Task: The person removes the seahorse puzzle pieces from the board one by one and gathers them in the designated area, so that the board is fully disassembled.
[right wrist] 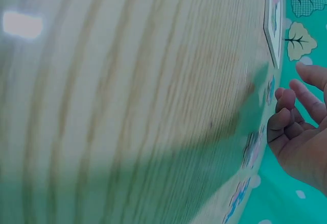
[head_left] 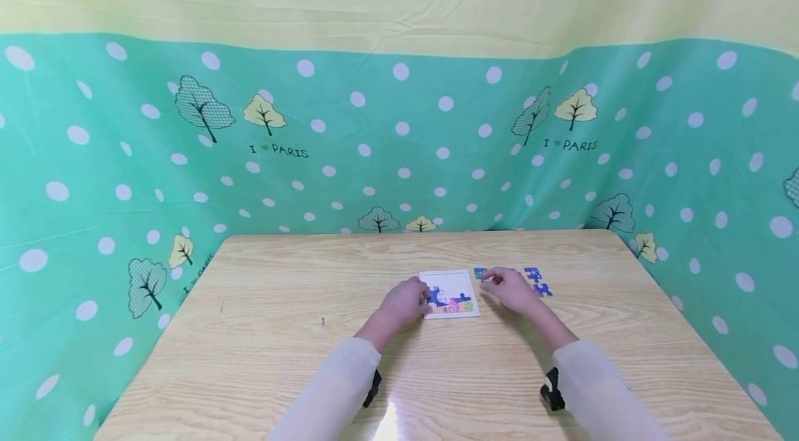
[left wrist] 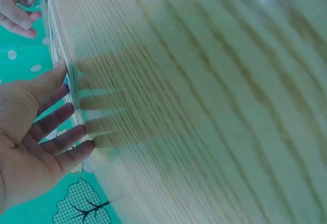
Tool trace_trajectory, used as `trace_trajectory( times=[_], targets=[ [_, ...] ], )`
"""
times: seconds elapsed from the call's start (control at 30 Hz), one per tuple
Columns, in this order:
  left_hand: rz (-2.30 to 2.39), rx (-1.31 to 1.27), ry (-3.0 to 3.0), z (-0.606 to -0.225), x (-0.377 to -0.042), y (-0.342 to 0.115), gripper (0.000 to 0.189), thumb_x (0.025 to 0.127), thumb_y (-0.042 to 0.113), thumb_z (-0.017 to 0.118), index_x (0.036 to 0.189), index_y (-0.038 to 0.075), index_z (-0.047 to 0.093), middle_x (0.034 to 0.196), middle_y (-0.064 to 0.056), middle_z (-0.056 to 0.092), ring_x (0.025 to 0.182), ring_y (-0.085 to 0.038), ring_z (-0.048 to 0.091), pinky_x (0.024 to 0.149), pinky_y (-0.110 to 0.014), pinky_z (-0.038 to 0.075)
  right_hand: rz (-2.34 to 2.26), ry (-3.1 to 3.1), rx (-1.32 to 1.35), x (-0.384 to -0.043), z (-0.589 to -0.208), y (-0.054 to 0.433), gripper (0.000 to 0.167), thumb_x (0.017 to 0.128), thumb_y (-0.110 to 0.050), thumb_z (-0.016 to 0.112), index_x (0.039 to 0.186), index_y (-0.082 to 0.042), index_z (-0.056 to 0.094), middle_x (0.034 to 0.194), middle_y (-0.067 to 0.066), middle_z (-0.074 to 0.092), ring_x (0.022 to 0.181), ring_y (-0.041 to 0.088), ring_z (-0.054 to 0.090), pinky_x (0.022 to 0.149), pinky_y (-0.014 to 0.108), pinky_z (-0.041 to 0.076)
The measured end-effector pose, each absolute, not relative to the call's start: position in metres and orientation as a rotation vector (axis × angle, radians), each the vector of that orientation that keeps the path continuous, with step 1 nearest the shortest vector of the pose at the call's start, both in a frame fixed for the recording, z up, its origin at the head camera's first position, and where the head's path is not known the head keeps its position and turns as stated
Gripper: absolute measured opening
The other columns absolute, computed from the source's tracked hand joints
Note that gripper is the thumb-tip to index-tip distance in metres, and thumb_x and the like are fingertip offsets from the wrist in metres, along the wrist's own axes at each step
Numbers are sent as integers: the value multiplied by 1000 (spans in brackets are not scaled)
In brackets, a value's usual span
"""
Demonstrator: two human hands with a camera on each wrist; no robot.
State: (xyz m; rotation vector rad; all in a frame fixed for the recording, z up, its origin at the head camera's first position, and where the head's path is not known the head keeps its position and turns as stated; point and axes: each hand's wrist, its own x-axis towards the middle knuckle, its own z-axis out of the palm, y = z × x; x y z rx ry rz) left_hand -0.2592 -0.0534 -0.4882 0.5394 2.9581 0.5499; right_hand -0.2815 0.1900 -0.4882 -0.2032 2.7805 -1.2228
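A white-bordered jigsaw puzzle tray (head_left: pixel 452 315) lies on the table, with colourful pieces along its bottom and a dark blue puzzle piece (head_left: pixel 435 297) sitting askew near its left side. My left hand (head_left: pixel 404 300) rests at the tray's left edge, thumb and fingers extended in the left wrist view. To the right of the tray, my right hand (head_left: pixel 510 290) hovers over loose pieces. In the right wrist view its thumb and index finger stand apart, the other fingers loosely curl, and nothing shows between them. The hand partly covers the pieces beneath.
Loose puzzle pieces lie right of the tray: one (head_left: pixel 479 273) near its top corner, others (head_left: pixel 533 274) (head_left: pixel 542 289) beyond the right hand. The wooden table (head_left: pixel 299 351) ends at a green dotted curtain (head_left: pixel 399 170) behind.
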Motion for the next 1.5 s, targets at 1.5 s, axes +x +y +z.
trace_trajectory(
  times=[1.5],
  targets=[
    [553, 531, 2948, -481, -257, -53, 17, 84, 21, 70, 94, 8, 67, 88, -1, 56, 73, -12, 50, 70, -27, 50, -1234, 2717, -302, -280, -486, 123, 26, 86, -16, 65, 111, -5, 65, 85, 7, 58, 68, 14, 49, 55, 22, 42]
  ],
)
